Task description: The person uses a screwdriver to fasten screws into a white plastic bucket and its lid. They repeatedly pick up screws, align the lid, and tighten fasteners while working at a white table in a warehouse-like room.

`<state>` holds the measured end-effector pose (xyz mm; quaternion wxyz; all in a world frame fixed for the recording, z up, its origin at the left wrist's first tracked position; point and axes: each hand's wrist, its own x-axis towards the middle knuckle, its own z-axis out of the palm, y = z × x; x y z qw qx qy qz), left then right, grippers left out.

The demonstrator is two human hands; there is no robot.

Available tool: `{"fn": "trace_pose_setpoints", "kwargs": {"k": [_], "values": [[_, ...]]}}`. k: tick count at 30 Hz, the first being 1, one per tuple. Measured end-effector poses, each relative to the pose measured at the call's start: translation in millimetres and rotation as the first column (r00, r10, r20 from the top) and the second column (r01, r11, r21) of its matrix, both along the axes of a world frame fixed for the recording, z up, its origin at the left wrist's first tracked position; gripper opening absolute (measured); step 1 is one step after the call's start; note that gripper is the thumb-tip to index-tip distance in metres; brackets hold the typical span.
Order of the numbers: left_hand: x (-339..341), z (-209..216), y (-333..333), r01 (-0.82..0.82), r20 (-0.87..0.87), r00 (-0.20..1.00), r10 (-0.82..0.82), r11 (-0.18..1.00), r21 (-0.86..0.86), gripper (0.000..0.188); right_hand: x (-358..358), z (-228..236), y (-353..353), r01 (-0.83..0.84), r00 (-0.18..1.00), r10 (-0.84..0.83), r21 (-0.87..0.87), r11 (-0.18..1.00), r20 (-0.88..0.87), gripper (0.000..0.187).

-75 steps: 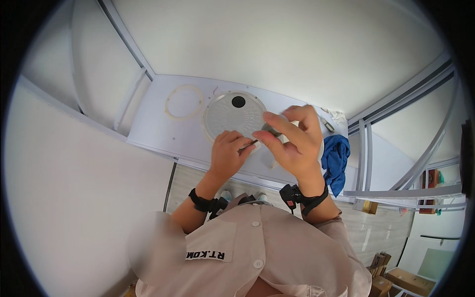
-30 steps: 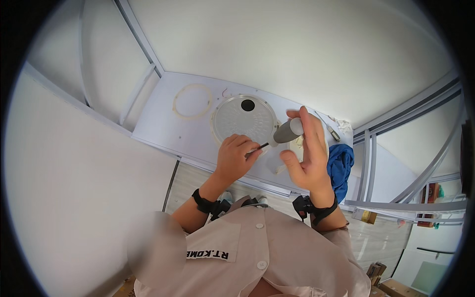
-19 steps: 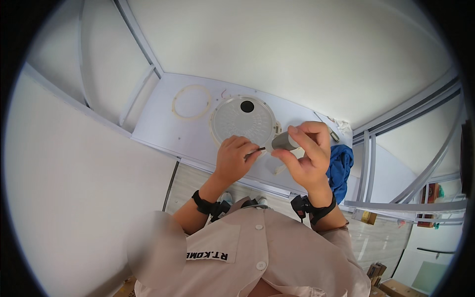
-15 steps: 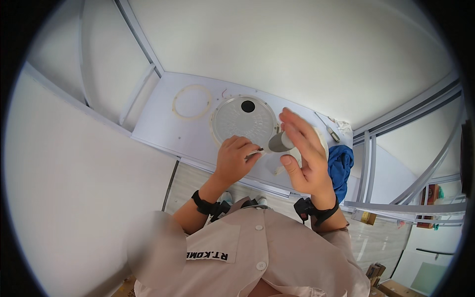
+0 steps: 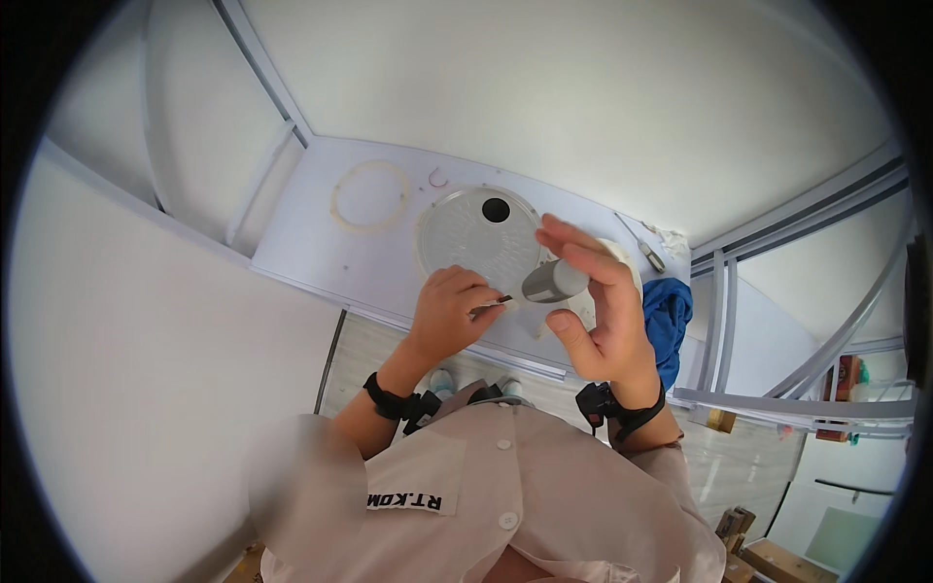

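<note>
My left hand (image 5: 450, 309) is closed in a pinch over the near edge of a round, shallow silver-grey disc (image 5: 466, 238). Between its thumb and fingers is a small thin piece with a dark end (image 5: 504, 299), its kind unclear. A black round spot (image 5: 496, 210) marks the disc's far part. My right hand (image 5: 607, 311) is open, thumb and fingers spread around a grey cylinder (image 5: 546, 283) with a lighter end. Whether the palm touches the cylinder cannot be told. Partly hidden behind this hand lies a whitish round part (image 5: 586, 309).
At the bench's left lies a cream ring (image 5: 337, 209), with a small reddish curved piece (image 5: 437, 179) beside it. A screwdriver (image 5: 649, 255) lies at the far right, above a blue cloth (image 5: 669, 306). White walls close off the back of the bench (image 5: 301, 233).
My view has shifted slightly. The right hand's fingers curl a little more beside the cylinder, whose lighter end shows more. The left hand keeps its pinch, with little movement.
</note>
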<state>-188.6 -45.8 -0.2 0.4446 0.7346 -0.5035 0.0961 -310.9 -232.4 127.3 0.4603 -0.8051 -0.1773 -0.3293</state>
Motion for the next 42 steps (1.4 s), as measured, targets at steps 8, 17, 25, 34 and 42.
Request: {"fn": "trace_pose_setpoints", "kwargs": {"k": [8, 17, 25, 34, 42], "values": [[0, 1, -1, -0.011, -0.009, 1.000, 0.011, 1.000, -0.008, 0.016, 9, -20, 1, 0.118, 0.979, -0.117, 0.001, 0.993, 0.165, 0.066], [0, 5, 3, -0.002, -0.037, 0.999, 0.002, 1.000, 0.008, 0.015, 10, 11, 19, 0.015, 0.999, -0.015, -0.011, 1.000, 0.050, 0.058], [0, -1, -2, -0.006, -0.018, 1.000, 0.006, 1.000, 0.001, 0.015, 6, -8, -1, 0.242, 0.959, -0.203, -0.196, 0.950, 0.200, 0.067], [0, 2, -1, -0.017, -0.030, 0.999, 0.018, 1.000, 0.021, 0.015, 7, 2, 20, -0.063, 0.994, 0.062, 0.008, 0.998, 0.088, 0.062], [0, -1, -2, -0.011, -0.008, 1.000, 0.011, 0.999, 0.050, 0.015, 8, -6, 6, 0.184, 0.972, -0.157, -0.151, 0.971, 0.173, 0.065]]}}
